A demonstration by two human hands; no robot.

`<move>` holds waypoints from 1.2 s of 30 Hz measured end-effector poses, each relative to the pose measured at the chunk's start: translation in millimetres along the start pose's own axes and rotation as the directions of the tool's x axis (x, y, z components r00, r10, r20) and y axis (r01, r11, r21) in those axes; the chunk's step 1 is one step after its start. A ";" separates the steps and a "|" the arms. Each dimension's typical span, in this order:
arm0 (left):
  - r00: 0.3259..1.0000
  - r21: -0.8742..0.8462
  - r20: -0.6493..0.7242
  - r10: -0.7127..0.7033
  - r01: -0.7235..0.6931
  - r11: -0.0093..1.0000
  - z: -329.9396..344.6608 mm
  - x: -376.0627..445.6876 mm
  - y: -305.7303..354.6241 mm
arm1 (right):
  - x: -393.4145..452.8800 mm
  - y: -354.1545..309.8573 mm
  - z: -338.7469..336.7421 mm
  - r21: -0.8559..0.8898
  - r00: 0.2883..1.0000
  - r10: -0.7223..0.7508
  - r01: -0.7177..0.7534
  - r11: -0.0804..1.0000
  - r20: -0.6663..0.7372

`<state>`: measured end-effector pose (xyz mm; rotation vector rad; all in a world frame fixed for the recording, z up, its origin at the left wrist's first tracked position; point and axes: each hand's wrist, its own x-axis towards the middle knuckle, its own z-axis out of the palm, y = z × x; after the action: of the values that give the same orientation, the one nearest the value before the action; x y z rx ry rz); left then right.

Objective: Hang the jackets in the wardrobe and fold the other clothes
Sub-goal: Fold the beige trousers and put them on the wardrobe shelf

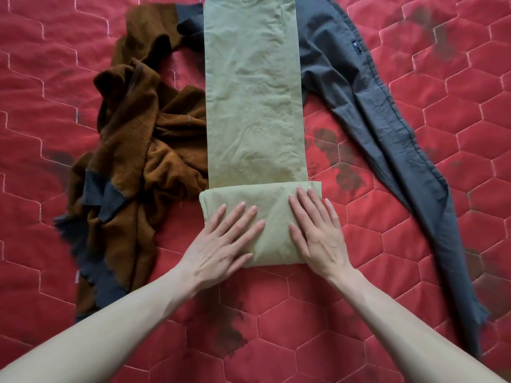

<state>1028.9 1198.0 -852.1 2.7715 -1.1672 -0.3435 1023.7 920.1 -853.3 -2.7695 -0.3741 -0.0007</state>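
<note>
Red quilt: the bed (414, 244) fills the view, hexagon stitching, dark smudges at 1, 3 and 6 o'clock.
Grey garment: a dark one (387, 120) runs from 12 to 4 o'clock, partly under the green strip; whether it is a jacket I cannot tell.
Brown heap: a fleecy piece (138, 147) with dark ribbed trim, bunched at 9 o'clock, unfolded, touching the strip's left edge.
Green strip: the cloth (251, 92) lies at centre, folded narrow, long axis 12 to 6; its near end is doubled over into a thick fold.
Left hand: (221, 244) flat on that fold, fingers straight and apart, clamping nothing.
Right hand: (318, 233) likewise flat, fingers spread, pressing only.
Key relation: the unfolded length lies toward 12 from both hands, equally near; the next fold would likely go that way.
Hidden: the strip's far end is cut off at the top; no wardrobe shows.
</note>
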 end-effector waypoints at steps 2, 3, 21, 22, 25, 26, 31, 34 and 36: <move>1.000 0.007 0.020 -0.016 0.016 1.000 3.2 1.3 -2.4 | 1.7 3.5 3.6 0.016 0.998 0.040 -0.041 0.999 0.052; 1.000 0.007 0.018 -0.022 0.021 1.000 4.3 2.1 -3.2 | 2.4 5.2 5.1 0.028 0.994 0.065 -0.068 0.997 0.086; 0.907 0.112 0.297 -0.299 0.277 0.954 -2.2 37.9 55.1 | 10.8 9.2 -11.3 -0.023 0.975 -0.094 0.100 0.995 0.202; 0.900 0.095 0.308 -0.308 0.293 0.951 -2.6 39.4 57.0 | 7.1 6.5 -12.2 -0.029 0.966 -0.158 0.167 0.985 0.202; 0.898 0.088 0.301 -0.321 0.309 0.947 -9.3 37.3 59.0 | -8.3 3.2 -12.3 -0.050 0.932 -0.268 0.288 0.956 0.245; 0.907 0.076 0.303 -0.291 0.282 0.956 -13.4 35.2 57.0 | -13.0 4.0 -12.4 -0.073 0.919 -0.286 0.316 0.946 0.270; 0.963 -0.016 0.225 -0.148 0.156 0.988 -27.0 24.6 34.0 | -22.0 16.3 -16.2 -0.138 0.922 -0.244 0.295 0.945 0.300; 0.966 0.046 0.219 -0.137 0.130 0.991 -26.7 11.1 23.8 | -22.8 17.1 -20.7 -0.091 0.944 -0.244 0.269 0.959 0.224; 0.969 0.093 0.191 -0.159 0.143 0.985 -26.2 0.4 20.6 | -20.7 14.0 -25.9 -0.041 0.949 -0.255 0.267 0.963 0.185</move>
<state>1021.6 1183.8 -822.8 2.9597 -1.0289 -0.6153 1008.5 893.3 -834.6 -2.7701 -0.7991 0.1735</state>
